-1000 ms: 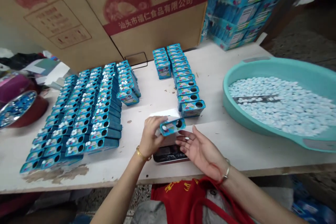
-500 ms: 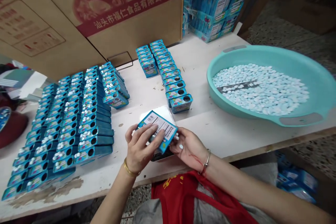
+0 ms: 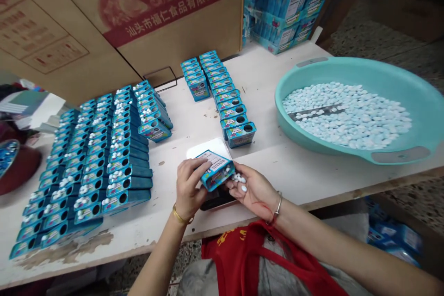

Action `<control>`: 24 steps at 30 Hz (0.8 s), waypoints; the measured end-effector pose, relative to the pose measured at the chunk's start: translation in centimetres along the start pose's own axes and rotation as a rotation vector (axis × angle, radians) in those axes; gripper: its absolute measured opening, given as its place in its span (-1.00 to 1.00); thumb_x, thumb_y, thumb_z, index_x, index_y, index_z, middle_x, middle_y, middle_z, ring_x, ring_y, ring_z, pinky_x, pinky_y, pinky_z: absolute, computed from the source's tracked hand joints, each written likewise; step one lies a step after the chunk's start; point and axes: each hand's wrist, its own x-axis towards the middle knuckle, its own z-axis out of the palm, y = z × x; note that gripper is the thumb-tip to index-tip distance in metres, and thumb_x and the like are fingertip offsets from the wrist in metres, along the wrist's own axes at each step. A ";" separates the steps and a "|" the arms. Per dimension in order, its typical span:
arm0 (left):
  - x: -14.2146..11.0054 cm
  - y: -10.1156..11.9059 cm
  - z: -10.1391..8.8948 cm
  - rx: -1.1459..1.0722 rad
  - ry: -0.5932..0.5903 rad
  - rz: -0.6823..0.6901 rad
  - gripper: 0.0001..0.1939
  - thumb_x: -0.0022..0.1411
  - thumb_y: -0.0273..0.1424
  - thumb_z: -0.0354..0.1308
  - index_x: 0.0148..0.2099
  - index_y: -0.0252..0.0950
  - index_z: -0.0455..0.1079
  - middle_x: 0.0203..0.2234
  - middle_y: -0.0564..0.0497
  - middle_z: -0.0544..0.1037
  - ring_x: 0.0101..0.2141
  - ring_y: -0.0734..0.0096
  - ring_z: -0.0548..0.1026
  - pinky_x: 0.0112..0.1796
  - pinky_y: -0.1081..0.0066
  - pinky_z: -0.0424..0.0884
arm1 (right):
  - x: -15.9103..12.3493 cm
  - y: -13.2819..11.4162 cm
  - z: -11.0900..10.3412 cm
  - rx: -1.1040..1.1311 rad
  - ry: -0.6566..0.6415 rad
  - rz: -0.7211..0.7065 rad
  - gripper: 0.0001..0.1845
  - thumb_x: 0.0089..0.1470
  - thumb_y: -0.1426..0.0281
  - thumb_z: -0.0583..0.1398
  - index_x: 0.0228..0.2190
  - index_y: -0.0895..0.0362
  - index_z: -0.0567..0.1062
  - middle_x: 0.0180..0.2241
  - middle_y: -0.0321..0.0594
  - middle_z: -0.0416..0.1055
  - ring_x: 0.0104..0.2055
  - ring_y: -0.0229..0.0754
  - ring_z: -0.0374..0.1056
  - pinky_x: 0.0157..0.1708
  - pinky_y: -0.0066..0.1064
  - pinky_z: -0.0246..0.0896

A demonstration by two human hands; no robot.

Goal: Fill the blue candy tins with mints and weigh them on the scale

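Note:
My left hand (image 3: 189, 185) is closed on a blue candy box (image 3: 219, 175), tilted with its top end toward my right hand. Cupped palm up against that end, my right hand (image 3: 257, 189) holds several small white candies (image 3: 238, 177). Under the box lies a device with a white plate (image 3: 194, 150) and a dark front, perhaps a scale, partly hidden by my hands. Just beyond it, a row of blue boxes with round holes (image 3: 241, 135) stands on the table. To the left, rows of similar boxes (image 3: 126, 194) have white candies on their tops.
At the right stands a turquoise basin (image 3: 350, 150) of candies, with a dark strip-like tool (image 3: 317, 112) in it. Large cartons (image 3: 180, 41) line the back of the table (image 3: 267, 162). Wrapped blue packs (image 3: 284, 9) are stacked behind. A red bowl (image 3: 24, 171) is at far left.
My left hand has tipped the box, so its holed end now faces my right palm more. More candies show in my right hand.

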 end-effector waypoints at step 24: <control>-2.9 -4.0 -2.5 -0.520 0.259 -0.515 -0.57 0.20 -0.19 0.16 0.07 -0.26 0.33 -0.15 -0.13 0.49 -0.12 0.32 0.47 -0.09 0.28 0.42 | -2.7 -1.3 -4.4 -0.051 0.086 -0.011 -0.77 0.12 0.54 0.08 -0.23 0.30 0.50 -0.22 0.07 0.55 -0.15 -0.16 0.50 -0.18 -0.48 0.46</control>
